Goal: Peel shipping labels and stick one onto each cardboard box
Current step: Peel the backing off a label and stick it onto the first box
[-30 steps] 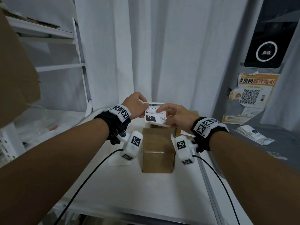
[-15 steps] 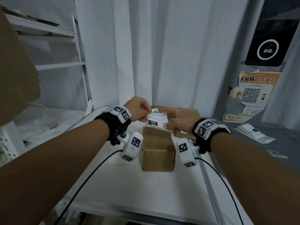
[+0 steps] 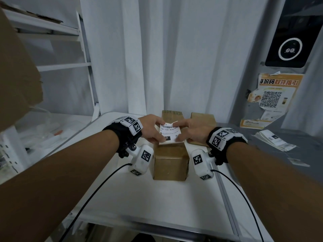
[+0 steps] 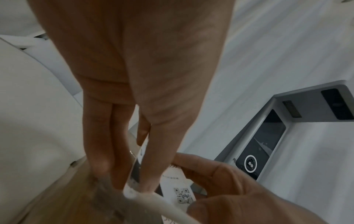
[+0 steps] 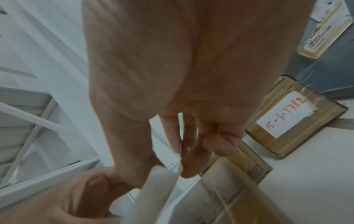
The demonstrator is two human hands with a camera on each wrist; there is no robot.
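Note:
A white shipping label with a barcode and a QR code is held up between both hands, just above the far top edge of a small cardboard box on the white table. My left hand pinches its left edge, and my right hand pinches its right edge, where the top corner curls away. In the left wrist view the label sits between the left fingers and the right hand's knuckles. The right wrist view shows the box under the right fingers.
Two more cardboard boxes lie behind the hands; one flat box carries a white label with red writing. A stack of labels lies on the grey counter at right. White shelving stands left, a curtain behind.
Both hands have lowered the label toward the near box's top. The label's top right corner now curls away under the right fingers.

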